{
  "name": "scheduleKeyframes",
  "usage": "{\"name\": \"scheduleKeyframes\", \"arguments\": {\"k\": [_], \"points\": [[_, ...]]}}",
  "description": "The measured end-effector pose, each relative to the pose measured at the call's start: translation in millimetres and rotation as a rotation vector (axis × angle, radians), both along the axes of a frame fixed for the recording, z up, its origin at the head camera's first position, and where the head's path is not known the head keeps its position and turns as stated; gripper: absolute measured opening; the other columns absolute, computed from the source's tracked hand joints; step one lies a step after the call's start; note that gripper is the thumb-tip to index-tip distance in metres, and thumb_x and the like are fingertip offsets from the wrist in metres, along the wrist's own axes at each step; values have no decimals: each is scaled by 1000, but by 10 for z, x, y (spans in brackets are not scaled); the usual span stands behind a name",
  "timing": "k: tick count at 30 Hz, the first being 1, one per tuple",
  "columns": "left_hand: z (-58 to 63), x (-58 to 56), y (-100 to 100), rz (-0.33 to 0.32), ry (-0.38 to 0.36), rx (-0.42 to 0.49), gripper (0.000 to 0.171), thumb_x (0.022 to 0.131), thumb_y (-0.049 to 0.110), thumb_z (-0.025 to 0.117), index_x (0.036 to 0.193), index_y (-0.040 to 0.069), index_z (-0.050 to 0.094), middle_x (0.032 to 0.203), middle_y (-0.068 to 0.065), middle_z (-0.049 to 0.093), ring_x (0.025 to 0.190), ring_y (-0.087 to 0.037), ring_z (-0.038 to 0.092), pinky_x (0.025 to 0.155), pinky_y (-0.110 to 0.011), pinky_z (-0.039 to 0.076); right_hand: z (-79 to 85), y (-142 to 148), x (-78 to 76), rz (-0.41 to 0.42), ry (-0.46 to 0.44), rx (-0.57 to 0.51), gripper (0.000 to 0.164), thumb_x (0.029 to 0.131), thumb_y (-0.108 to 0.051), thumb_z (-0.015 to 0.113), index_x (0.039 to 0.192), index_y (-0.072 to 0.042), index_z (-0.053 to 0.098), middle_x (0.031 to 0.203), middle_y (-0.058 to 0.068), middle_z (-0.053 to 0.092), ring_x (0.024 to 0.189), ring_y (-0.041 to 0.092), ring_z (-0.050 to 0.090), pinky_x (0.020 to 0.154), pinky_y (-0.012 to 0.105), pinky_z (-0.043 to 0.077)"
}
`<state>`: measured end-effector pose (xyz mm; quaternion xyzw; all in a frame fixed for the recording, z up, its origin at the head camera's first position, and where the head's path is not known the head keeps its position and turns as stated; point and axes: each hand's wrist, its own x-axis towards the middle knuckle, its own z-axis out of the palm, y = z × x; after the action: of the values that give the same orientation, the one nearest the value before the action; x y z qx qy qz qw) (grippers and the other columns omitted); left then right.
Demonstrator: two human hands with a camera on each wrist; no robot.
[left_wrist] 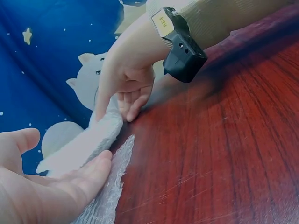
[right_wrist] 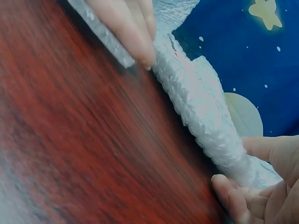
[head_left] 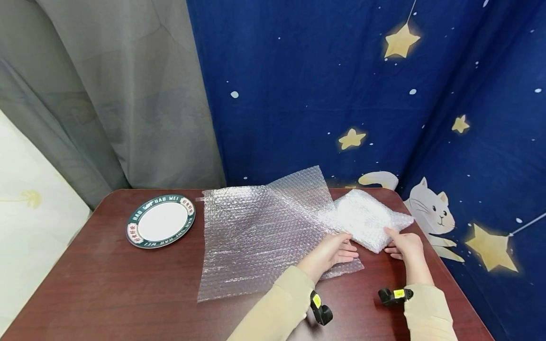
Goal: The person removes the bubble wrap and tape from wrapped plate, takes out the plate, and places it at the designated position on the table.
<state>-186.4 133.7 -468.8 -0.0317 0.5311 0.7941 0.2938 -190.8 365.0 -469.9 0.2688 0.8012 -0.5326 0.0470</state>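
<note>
A bundle folded in bubble wrap (head_left: 362,219), with something white showing through, lies at the table's right side; what is inside cannot be made out. My right hand (head_left: 406,247) pinches its near right edge, thumb on top and fingers underneath, as the right wrist view shows at the bundle's end (right_wrist: 205,112). Close to the bundle's near left side is my left hand (head_left: 334,253), palm turned up and fingers extended, over a corner of the bubble wrap sheet (head_left: 247,237). That wide sheet spreads flat to the left and joins or runs under the bundle.
A white oval plate (head_left: 162,221) with a dark green lettered rim lies on the far left of the brown wooden table (head_left: 106,293). Behind the table hang a grey curtain (head_left: 128,94) and a blue star-patterned curtain (head_left: 298,94).
</note>
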Motion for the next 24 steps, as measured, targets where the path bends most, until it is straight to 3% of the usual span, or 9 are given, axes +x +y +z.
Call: {"name": "scheduleKeyframes", "arguments": {"k": [13,24], "points": [[-44,12,91,-5,-20,37,47,94,18,54,128,-13,46,109,-30,61,104,-43,61,89,-46,50,-54,-63,19,-47,-1,-84,59,90,-32,62,115,21,49,57,5,63,51,13,64,53,26,55],[-67,-1,233,6,-58,72,34,95,16,51,121,-6,52,111,-30,59,107,-44,58,93,-50,46,-98,-93,12,-83,47,-104,59,92,-24,61,125,21,42,56,3,62,49,10,63,50,24,54]]}}
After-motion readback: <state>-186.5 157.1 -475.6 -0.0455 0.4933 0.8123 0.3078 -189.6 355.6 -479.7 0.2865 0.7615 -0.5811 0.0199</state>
